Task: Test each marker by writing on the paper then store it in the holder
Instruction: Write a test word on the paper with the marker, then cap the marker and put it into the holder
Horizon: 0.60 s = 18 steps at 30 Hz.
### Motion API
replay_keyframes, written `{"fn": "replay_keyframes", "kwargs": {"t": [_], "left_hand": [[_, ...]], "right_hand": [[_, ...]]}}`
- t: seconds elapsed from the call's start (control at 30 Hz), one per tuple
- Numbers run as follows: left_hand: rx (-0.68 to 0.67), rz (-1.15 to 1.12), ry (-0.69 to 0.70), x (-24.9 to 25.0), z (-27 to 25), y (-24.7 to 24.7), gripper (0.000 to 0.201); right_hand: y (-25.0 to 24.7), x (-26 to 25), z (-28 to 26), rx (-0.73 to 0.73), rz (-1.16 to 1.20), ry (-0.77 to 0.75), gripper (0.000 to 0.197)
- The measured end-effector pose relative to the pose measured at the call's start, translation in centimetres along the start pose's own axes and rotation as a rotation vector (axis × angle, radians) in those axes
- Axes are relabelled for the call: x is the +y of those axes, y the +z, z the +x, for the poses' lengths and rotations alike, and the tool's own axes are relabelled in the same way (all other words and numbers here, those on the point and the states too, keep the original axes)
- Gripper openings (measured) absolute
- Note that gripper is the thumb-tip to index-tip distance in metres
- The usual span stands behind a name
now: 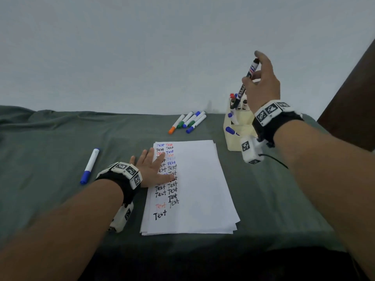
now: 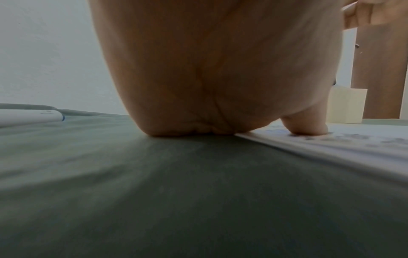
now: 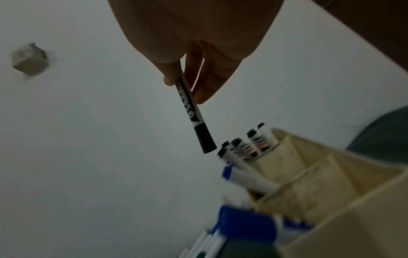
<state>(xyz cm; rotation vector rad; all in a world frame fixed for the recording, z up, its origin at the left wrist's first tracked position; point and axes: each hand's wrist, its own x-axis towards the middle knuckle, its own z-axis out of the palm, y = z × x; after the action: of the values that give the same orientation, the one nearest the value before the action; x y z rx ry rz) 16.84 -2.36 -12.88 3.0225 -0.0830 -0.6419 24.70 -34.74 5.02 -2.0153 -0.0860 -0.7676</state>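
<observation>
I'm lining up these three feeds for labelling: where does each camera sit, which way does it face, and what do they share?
Head: looks forward and down at the paper, loose markers and holder; both forearms show.
Left wrist: lies low on the cloth, looking along the left hand resting on the paper's edge.
Right wrist: looks along the right hand pinching a black marker above the holder.
All three show the holder.

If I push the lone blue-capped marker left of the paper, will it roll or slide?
The blue-capped marker looks round and smooth, so a sideways push would probably roll it. The soft green cloth may stop it soon. It seems light and stiff.
</observation>
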Motion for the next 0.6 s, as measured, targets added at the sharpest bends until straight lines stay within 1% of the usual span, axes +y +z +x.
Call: {"fn": "replay_keyframes", "kwargs": {"t": [0.07, 0.17, 0.2, 0.27, 0.3, 0.37, 0.43, 0.47, 0.5, 0.53, 0.6], "left_hand": [[0.002, -0.002, 0.0, 0.0, 0.1, 0.0, 0.118], [0.003, -0.005, -0.003, 0.1, 0.3, 0.0, 0.122], [0.003, -0.006, -0.004, 0.1, 0.3, 0.0, 0.122], [0.0, -0.008, -0.006, 0.1, 0.2, 0.0, 0.123], [-0.002, -0.009, -0.007, 0.1, 0.2, -0.1, 0.124], [-0.004, -0.016, -0.006, 0.1, 0.0, -0.1, 0.125], [-0.006, -0.021, -0.006, 0.2, -0.1, -0.2, 0.125], [-0.007, -0.021, -0.007, 0.3, -0.1, -0.3, 0.124], [-0.008, -0.021, -0.008, 0.3, -0.2, -0.3, 0.123], [-0.011, -0.02, -0.007, 0.3, -0.3, -0.4, 0.122], [-0.014, -0.019, -0.005, 0.3, -0.4, -0.5, 0.118]], "right_hand": [[-0.7, 0.7, 0.7, -0.015, -0.095, -0.021, 0.061], [-1.0, 1.8, 0.4, -0.039, -0.164, -0.016, 0.056], [-0.8, 2.2, 0.1, -0.046, -0.191, -0.016, 0.053], [-0.3, 3.3, -0.4, -0.076, -0.282, 0.008, 0.038], [0.1, 3.8, -0.7, -0.123, -0.368, 0.047, 0.032], [0.7, 4.7, -1.3, -0.295, -0.6, 0.106, 0.031], [1.3, 5.5, -1.8, -0.473, -0.818, 0.08, 0.031], [1.6, 5.6, -1.9, -0.531, -0.919, 0.051, 0.032], [1.8, 5.6, -1.9, -0.547, -0.989, 0.033, 0.032], [2.0, 5.4, -1.9, -0.524, -1.008, 0.04, 0.029], [2.3, 5.1, -1.6, -0.403, -0.927, 0.081, 0.023]]}}
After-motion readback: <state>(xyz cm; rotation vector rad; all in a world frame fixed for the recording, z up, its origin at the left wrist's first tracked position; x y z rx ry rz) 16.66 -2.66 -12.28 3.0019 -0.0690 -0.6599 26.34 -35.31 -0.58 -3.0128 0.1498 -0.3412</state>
